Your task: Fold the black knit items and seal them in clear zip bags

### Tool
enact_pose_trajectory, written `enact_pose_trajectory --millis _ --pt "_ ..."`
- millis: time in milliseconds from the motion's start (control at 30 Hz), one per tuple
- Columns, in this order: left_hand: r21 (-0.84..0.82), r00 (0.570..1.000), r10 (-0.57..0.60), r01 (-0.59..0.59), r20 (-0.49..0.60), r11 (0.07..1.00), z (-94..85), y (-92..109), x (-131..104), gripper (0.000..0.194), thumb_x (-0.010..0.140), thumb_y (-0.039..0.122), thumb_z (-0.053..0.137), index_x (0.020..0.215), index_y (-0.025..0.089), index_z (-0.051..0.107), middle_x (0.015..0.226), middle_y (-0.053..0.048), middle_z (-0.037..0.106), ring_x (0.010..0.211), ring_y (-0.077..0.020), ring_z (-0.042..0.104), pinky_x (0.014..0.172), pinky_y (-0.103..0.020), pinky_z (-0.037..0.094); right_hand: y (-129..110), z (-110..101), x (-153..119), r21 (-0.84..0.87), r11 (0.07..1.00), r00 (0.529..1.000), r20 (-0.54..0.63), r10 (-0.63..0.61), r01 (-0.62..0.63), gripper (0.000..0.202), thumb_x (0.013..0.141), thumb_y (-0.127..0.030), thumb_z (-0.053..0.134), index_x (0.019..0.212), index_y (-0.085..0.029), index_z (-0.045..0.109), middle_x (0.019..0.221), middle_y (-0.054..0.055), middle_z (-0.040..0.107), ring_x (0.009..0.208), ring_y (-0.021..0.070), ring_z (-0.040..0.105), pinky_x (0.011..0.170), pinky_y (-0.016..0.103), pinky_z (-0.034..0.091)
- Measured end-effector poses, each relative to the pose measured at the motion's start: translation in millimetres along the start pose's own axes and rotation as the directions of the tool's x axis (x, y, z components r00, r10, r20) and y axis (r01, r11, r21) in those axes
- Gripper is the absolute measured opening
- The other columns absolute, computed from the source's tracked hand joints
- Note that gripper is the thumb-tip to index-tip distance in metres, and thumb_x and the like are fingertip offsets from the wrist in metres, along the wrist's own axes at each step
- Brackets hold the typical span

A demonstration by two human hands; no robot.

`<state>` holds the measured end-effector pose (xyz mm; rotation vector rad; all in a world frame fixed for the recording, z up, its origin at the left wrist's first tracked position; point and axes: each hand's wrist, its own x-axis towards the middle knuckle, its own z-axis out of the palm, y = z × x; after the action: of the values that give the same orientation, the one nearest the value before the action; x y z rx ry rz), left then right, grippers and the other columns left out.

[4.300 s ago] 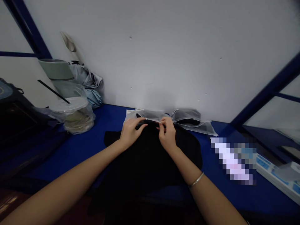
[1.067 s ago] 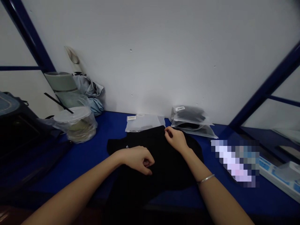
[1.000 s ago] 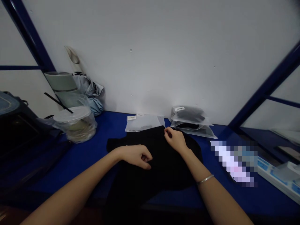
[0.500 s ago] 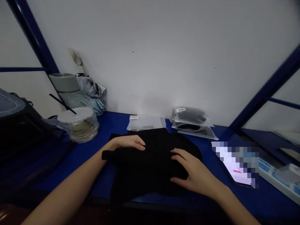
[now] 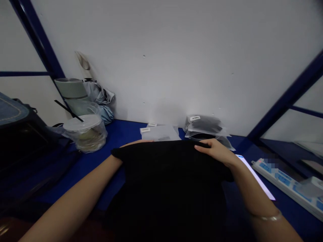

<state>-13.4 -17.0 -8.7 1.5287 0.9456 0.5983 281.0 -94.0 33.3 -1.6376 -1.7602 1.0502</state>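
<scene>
A black garment point(image 5: 171, 181) is spread wide in front of me, its upper edge nearly straight and its lower part hanging toward me over the table's front. A short flap like a sleeve sticks out on each side. My right hand point(image 5: 214, 149) grips the upper edge near the right, thumb on the near face and the other fingers behind the cloth. At the upper left, my left hand point(image 5: 137, 143) is mostly covered by the fabric; only a strip of it shows along the edge, so its grip is hidden.
Flat, pale zip bags point(image 5: 160, 132) with labels lie behind the garment. A stack of zip bags point(image 5: 205, 126) holds dark contents by the wall. To the right are a phone point(image 5: 257, 178) and a power strip point(image 5: 285, 181). A lidded cup point(image 5: 87, 134) and a folded umbrella point(image 5: 102, 99) stand left.
The bunched garment has been opened out and raised into a wide sheet. My right hand has moved forward and taken its upper edge; my left hand has gone behind the cloth.
</scene>
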Motion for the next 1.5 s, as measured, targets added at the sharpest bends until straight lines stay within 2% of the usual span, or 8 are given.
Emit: enact_pose_trajectory --millis 167,333,600,900,1133,1300,1400,1500 --pt "-0.268 0.968 -0.186 0.226 0.169 0.937 -25.4 -11.4 19.7 0.061 0.068 0.066 0.049 0.1 0.015 0.058 0.096 -0.007 0.065 0.09 -0.0221 0.06 0.082 -0.033 0.044 32.1 -1.1 26.8 -0.223 0.975 0.999 -0.024 -0.026 0.021 0.038 0.069 -0.053 0.054 0.068 -0.016 0.06 0.07 0.003 0.06 0.064 0.0143 0.053 0.058 0.026 0.04" --pt "-0.277 0.992 -0.068 0.094 0.103 0.956 -47.3 -7.3 21.2 0.071 0.065 0.075 0.039 0.104 0.018 0.052 0.104 -0.01 0.063 0.099 -0.0246 0.056 0.087 -0.037 0.039 45.3 -20.9 8.4 -0.376 0.926 0.997 0.052 0.05 -0.027 0.045 0.069 -0.06 0.049 0.063 -0.016 0.058 0.062 0.0 0.056 0.057 0.012 0.048 0.052 0.025 0.034" --pt "0.286 0.961 0.074 -0.153 0.268 0.946 -42.0 9.0 0.2 0.057 0.064 0.035 0.068 0.115 0.023 0.046 0.119 -0.005 0.055 0.113 -0.0192 0.047 0.096 -0.031 0.031 46.1 -18.9 4.7 -0.427 0.901 0.965 0.201 0.171 -0.071 0.035 0.065 -0.05 0.058 0.07 -0.016 0.064 0.071 0.004 0.065 0.063 0.0174 0.058 0.053 0.026 0.041" --pt "0.752 0.99 0.136 -0.115 0.035 0.649 -31.1 -7.0 10.5 0.052 0.061 0.045 0.064 0.103 0.017 0.056 0.104 -0.007 0.06 0.096 -0.0214 0.053 0.082 -0.029 0.038 68.2 -22.3 22.8 -0.457 0.842 0.883 -0.466 0.05 -0.288 0.051 0.071 -0.05 0.051 0.108 -0.016 0.057 0.107 0.013 0.06 0.1 0.0296 0.055 0.08 0.04 0.045" --pt "0.808 0.991 0.135 -0.061 -0.023 0.586 -25.7 -2.8 8.8 0.036 0.064 0.049 0.058 0.078 0.016 0.062 0.068 -0.002 0.06 0.063 -0.0153 0.052 0.057 -0.023 0.033 64.7 -44.1 -3.1 -0.079 0.959 0.927 -0.287 0.241 -0.273 0.051 0.058 -0.051 0.064 0.098 -0.02 0.058 0.08 0.004 0.062 0.063 0.0152 0.056 0.043 0.023 0.04" --pt "0.722 0.965 0.252 -0.12 -0.078 0.681 -23.9 1.2 8.0 0.032 0.065 0.048 0.058 0.064 0.016 0.058 0.06 0.0 0.056 0.056 -0.0135 0.048 0.052 -0.023 0.03 49.5 -32.3 6.3 0.275 0.961 0.743 -0.638 0.203 -0.027 0.05 0.054 -0.044 0.067 0.096 -0.019 0.055 0.071 0.001 0.055 0.058 0.014 0.054 0.044 0.025 0.041" --pt "0.646 0.98 0.184 -0.089 -0.081 0.758 -24.8 1.6 7.8 0.031 0.065 0.047 0.059 0.065 0.016 0.058 0.06 0.001 0.056 0.055 -0.0128 0.049 0.05 -0.021 0.031 29.1 -5.5 14.3 0.155 0.981 0.544 -0.836 0.068 0.116 0.049 0.064 -0.048 0.059 0.101 -0.017 0.051 0.068 0.002 0.053 0.063 0.0166 0.056 0.052 0.028 0.046" --pt "0.634 0.989 0.132 -0.064 -0.061 0.771 -26.6 1.0 7.3 0.032 0.064 0.048 0.06 0.072 0.017 0.061 0.064 0.0 0.059 0.06 -0.0143 0.052 0.052 -0.021 0.033 6.7 29.0 16.8 0.017 0.977 0.487 -0.868 -0.09 0.212 0.044 0.07 -0.045 0.057 0.103 -0.018 0.048 0.074 0.004 0.057 0.072 0.0177 0.059 0.064 0.029 0.049"
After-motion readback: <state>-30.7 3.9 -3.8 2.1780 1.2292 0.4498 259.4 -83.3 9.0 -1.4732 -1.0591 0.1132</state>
